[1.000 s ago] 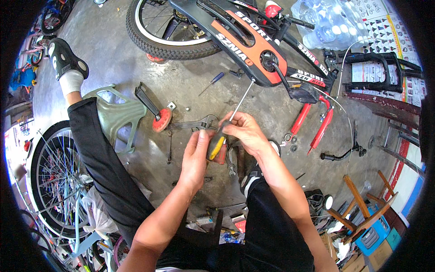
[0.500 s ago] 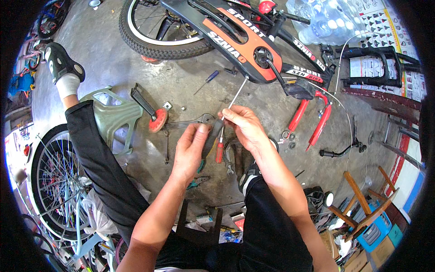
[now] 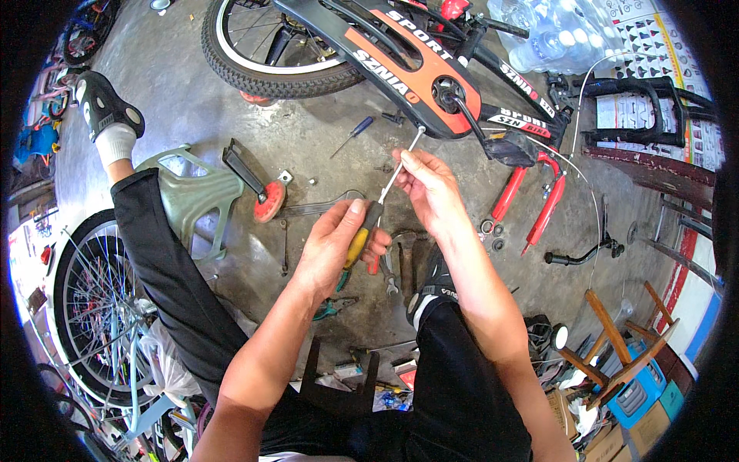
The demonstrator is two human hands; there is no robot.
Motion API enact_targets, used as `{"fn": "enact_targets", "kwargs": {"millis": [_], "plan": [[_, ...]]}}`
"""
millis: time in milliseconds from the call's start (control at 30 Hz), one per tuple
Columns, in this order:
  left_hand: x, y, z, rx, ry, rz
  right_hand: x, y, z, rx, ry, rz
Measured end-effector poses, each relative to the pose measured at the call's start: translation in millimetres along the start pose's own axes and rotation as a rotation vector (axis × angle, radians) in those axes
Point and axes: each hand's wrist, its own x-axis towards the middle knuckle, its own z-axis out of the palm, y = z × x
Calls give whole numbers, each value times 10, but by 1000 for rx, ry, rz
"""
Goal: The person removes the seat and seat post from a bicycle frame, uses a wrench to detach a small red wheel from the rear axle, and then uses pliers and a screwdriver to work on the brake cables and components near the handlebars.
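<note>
A long screwdriver [image 3: 362, 239] with a black and yellow handle runs between my hands. My left hand [image 3: 329, 245] is closed round its handle. My right hand [image 3: 433, 189] pinches the bare shaft farther up. The tip touches, or comes very near, the lower edge of a black and orange chain guard [image 3: 453, 114] on a bicycle lying on the floor. A crank and black pedal [image 3: 512, 149] stick out beside the guard. Below the handle, a second screwdriver with a red handle [image 3: 374, 265] is mostly hidden by my left fingers.
Around lie a blue-handled screwdriver [image 3: 356, 133], a large wrench [image 3: 319, 208], teal-handled pliers [image 3: 332, 308], a training wheel [image 3: 269, 203] and a red fork [image 3: 545, 208]. A green plastic stool [image 3: 202, 189] stands by my left leg. Bottled water [image 3: 550, 42] and a wooden stool [image 3: 616, 350] are at the right.
My right hand has slid up the shaft toward the chain guard. The handle has turned in my left hand, and its yellow side now shows. The bicycle stays in about the same place.
</note>
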Motion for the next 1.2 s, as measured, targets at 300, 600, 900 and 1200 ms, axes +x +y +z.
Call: {"fn": "enact_targets", "kwargs": {"millis": [300, 600, 900, 1200], "plan": [[28, -148, -165, 203, 9, 66, 22, -98, 205, 245, 159, 85], [-291, -426, -820, 1286, 391, 268, -41, 254, -304, -54, 358, -76], [-361, -88, -1179, 1936, 240, -91, 223, 521, -368, -547, 323, -111], [-239, 10, -1133, 1999, 158, -69, 528, 950, -202, -789, 297, -204]]}}
